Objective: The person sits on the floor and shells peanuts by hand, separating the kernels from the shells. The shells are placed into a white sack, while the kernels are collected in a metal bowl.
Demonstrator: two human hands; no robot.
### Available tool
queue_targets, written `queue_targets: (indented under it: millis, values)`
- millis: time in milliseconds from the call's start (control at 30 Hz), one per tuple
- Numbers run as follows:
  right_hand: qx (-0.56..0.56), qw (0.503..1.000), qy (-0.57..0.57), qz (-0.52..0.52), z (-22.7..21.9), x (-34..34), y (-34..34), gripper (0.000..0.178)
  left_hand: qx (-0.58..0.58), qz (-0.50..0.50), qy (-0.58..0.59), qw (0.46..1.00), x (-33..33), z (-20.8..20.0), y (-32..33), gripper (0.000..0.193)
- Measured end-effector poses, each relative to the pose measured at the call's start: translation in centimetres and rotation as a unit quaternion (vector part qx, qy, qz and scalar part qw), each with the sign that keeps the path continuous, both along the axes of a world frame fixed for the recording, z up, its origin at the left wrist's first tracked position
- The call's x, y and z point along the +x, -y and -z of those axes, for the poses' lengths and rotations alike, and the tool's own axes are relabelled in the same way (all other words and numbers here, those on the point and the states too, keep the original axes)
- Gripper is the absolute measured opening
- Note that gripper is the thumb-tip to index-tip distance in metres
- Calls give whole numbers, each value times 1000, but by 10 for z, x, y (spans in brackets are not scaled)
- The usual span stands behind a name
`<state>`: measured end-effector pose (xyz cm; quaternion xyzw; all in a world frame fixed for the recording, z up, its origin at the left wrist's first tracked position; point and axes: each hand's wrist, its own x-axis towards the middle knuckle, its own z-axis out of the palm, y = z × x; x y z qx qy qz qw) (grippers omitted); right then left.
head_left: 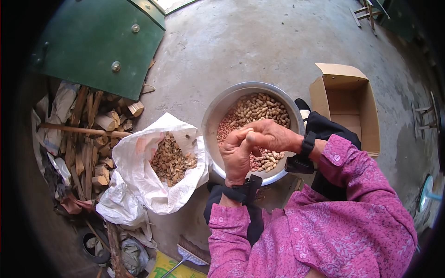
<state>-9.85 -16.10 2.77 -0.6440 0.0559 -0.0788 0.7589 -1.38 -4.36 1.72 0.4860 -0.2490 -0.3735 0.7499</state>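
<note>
A wide metal basin [214,99] stands in front of me. Inside it, unshelled peanuts [262,107] fill the far and right side, and reddish shelled peanut kernels [225,126] lie at the left and near the middle. Over the basin my left hand [235,158] and my right hand [274,135] meet, fingers curled and thumbs pressed together. Whatever they pinch is hidden behind the fingers. To the left of the basin, a white woven sack [134,153] gapes, with broken peanut shells [169,160] in it.
Split firewood [88,148] is piled at the left, below a green panel [99,46]. A cardboard box [345,109] with its top open sits right of the basin. A yellow bag [169,266] and a brush-like tool [192,255] lie at the lower edge. Concrete floor [222,41] stretches beyond.
</note>
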Motion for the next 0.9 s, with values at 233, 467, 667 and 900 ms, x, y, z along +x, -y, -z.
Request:
queue_targets:
  millis: [233, 467, 667, 900]
  values:
    - [-23, 985, -170, 13, 7, 5, 11, 50, 99, 0, 75, 992, 2, -7, -7, 8]
    - [128, 982, -119, -65, 6, 7, 4, 38, 116, 31, 28, 992, 8, -9, -14, 6]
    - [252, 951, -169, -52, 9, 6, -2, 36, 113, 32, -14, 993, 11, -9, -17, 7]
    - [350, 928, -120, -39, 7, 4, -5, 31, 46, 10, -99, 994, 16, -2, -16, 11]
